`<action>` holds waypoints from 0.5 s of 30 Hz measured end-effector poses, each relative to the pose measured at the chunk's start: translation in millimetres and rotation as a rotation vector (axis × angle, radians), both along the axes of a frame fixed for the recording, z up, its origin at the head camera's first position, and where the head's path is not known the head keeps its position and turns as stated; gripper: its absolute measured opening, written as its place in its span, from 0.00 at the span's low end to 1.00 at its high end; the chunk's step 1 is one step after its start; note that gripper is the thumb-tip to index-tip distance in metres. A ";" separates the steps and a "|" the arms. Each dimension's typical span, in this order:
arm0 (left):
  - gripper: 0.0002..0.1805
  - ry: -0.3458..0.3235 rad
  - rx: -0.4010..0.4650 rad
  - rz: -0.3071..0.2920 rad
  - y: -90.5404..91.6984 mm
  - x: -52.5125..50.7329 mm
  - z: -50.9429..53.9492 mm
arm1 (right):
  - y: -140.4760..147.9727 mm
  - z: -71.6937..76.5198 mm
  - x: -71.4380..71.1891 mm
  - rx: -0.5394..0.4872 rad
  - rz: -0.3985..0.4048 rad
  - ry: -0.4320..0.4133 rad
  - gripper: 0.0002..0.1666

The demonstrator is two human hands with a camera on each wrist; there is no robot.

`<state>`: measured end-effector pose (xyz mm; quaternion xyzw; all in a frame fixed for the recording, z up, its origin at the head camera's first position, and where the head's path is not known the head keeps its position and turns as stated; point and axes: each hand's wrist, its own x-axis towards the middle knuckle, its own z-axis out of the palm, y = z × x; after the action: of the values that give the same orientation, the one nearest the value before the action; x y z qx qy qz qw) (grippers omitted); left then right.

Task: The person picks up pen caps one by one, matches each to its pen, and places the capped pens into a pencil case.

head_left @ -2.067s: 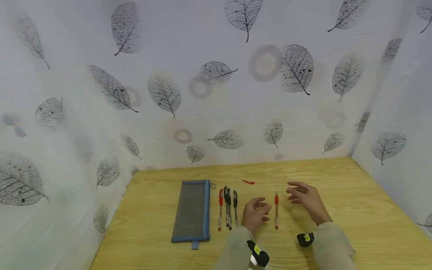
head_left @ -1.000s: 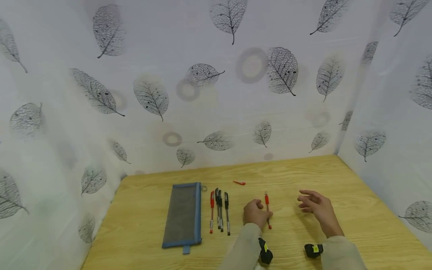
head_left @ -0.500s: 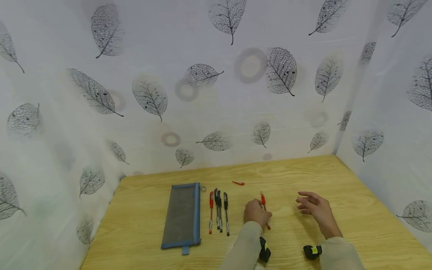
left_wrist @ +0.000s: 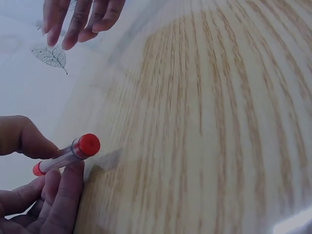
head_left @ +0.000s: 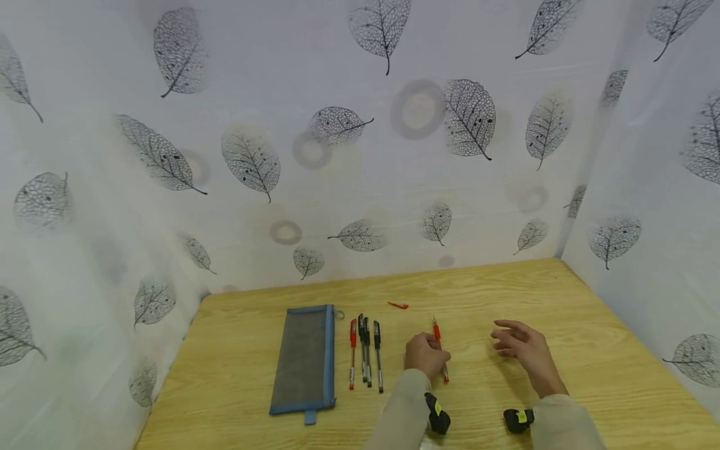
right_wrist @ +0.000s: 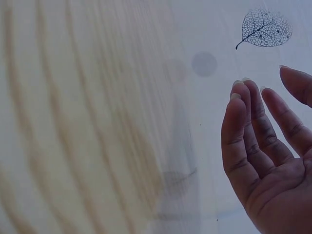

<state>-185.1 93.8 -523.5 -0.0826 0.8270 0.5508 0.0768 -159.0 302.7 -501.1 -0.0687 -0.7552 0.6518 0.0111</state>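
Note:
In the head view my left hand [head_left: 425, 355] pinches an uncapped red gel pen [head_left: 436, 331] by its barrel, between thumb and fingers. The tip points away from me, and the fingers cover part of the barrel. Seen from the left wrist, the pen's red end plug [left_wrist: 89, 145] faces the camera, with the thumb [left_wrist: 29, 139] on one side and curled fingers below. My right hand [head_left: 525, 350] hovers above the table to the right, its fingers loosely bent and holding nothing. A loose red pen cap [head_left: 398, 305] lies farther back on the table.
To the left lie a capped red pen [head_left: 352, 350] and several black pens [head_left: 378, 350], roughly parallel. Beyond them is a grey mesh pencil pouch [head_left: 304, 362] with blue edging. A leaf-patterned sheet [head_left: 360, 187] rises behind the wooden table [head_left: 225, 375] and at its sides.
My left hand has moved over to the red pen and taken hold of it, tilting it slightly. The view has shifted a little. My right hand has drawn slightly away to the right.

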 end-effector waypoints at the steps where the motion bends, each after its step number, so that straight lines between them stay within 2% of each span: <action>1: 0.16 -0.004 0.010 0.004 -0.6 -0.2 -1.1 | -1.0 0.1 -0.8 -0.005 -0.001 0.000 0.27; 5: 0.16 -0.020 0.058 0.017 -3.8 1.5 0.6 | -5.8 0.5 -3.7 -0.012 0.007 0.006 0.25; 11: 0.16 -0.022 0.135 0.019 -10.5 6.0 4.8 | -14.4 -1.5 -12.0 -0.001 0.025 0.024 0.29; 15: 0.16 -0.010 0.170 0.020 -14.5 8.6 3.3 | -20.8 -4.0 -20.0 0.006 0.043 0.038 0.30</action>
<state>-176.5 79.2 -520.2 -0.0866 0.7759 0.6195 0.0823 -179.0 282.0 -505.1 -0.0400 -0.7582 0.6507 0.0119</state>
